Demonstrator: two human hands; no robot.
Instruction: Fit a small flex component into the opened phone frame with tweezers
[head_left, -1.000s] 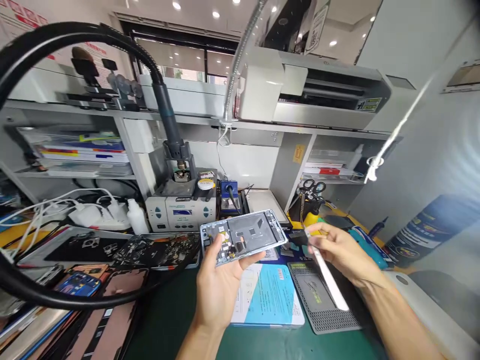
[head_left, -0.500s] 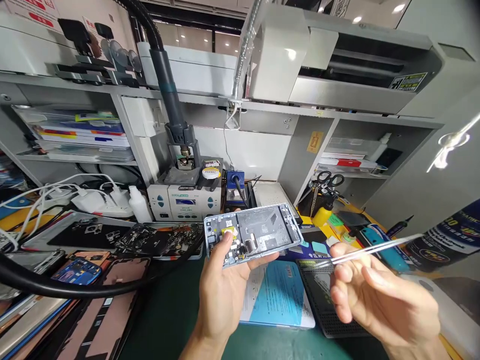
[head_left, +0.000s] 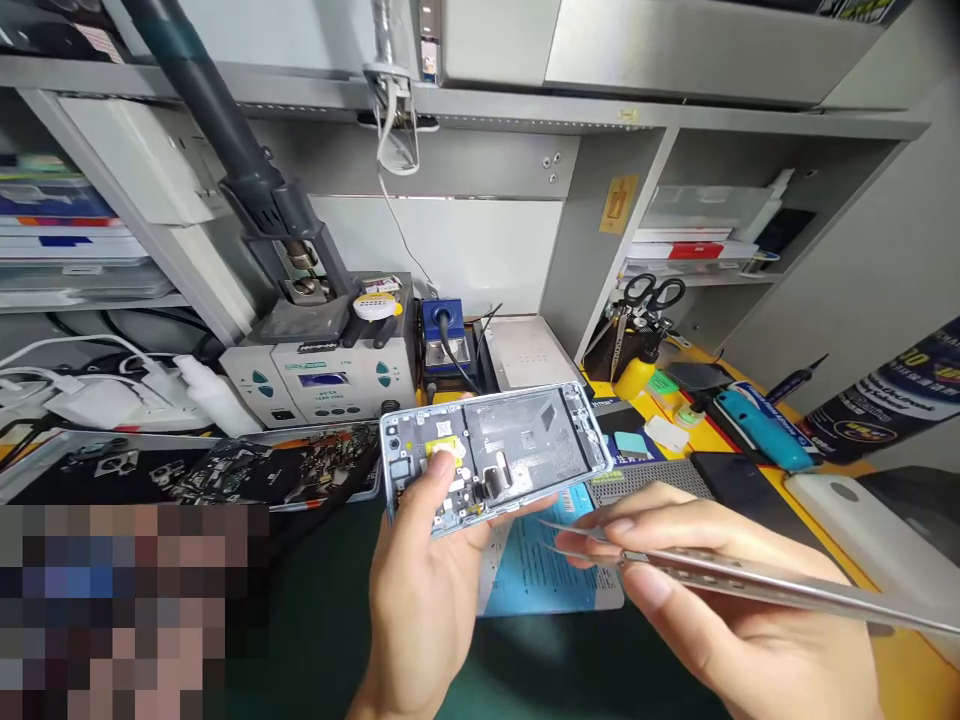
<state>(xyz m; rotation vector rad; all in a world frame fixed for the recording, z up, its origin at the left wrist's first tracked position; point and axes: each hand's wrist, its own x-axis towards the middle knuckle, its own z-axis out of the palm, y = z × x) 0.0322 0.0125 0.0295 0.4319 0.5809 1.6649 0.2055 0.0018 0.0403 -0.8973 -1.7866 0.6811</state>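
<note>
In the middle of the head view, my left hand point(head_left: 427, 580) grips an opened phone point(head_left: 529, 445) with its inner side facing me. My thumb presses near a yellow patch on the phone's left part, and the fingers support it from beneath. The phone's wide grey bay lies bare on the right half. My right hand point(head_left: 735, 600) pinches a pair of metal tweezers point(head_left: 705, 570). The two tips are slightly apart and point left, just below the phone's lower right edge, seemingly not touching it. Beneath lies a blue and white box point(head_left: 532, 565) on the green mat.
A soldering station point(head_left: 330, 370) stands behind on the left, beside a blue iron holder point(head_left: 442, 335). A tray of phone parts point(head_left: 285, 465) sits left of the phone. Scissors point(head_left: 654, 292), a yellow bottle point(head_left: 637, 370) and a large dark can point(head_left: 889, 390) are at the right.
The view has tipped downward. My right hand has turned the tweezers so their tips point left, and brought them closer to the phone. My left hand still holds the phone.
</note>
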